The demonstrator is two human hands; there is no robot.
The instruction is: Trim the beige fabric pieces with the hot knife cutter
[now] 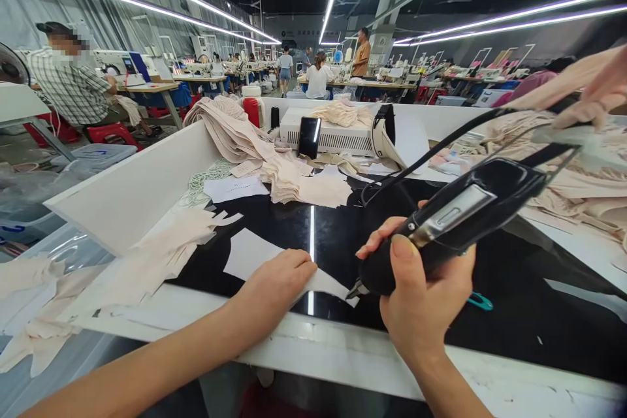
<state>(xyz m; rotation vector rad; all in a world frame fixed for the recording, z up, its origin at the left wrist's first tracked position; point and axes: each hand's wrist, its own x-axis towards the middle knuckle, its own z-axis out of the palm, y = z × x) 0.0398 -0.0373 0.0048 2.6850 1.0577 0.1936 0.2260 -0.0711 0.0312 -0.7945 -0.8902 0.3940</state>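
Note:
A white cut piece [252, 253], fabric-like, lies across the black work surface [337, 222]. My left hand [280, 284] rests on its middle with fingers bent and pressed together, gripping the piece against the surface. In my right hand [424, 287] is a black corded hand tool [470, 209], fingers wrapped round its front. The tool's pointed metal tip is at the right end of the white piece, touching or just above it. Its cord runs back over the table. A teal thread snipper [480, 301] lies beside my right wrist, partly hidden.
Beige cut pieces are stacked at the back [304, 186], left [161, 241] and right. Behind stand a phone [309, 137], a vented white box [337, 130] and a red thread cone [251, 112]. Another person's hands [595, 95] reach in at upper right. White side boards edge the table.

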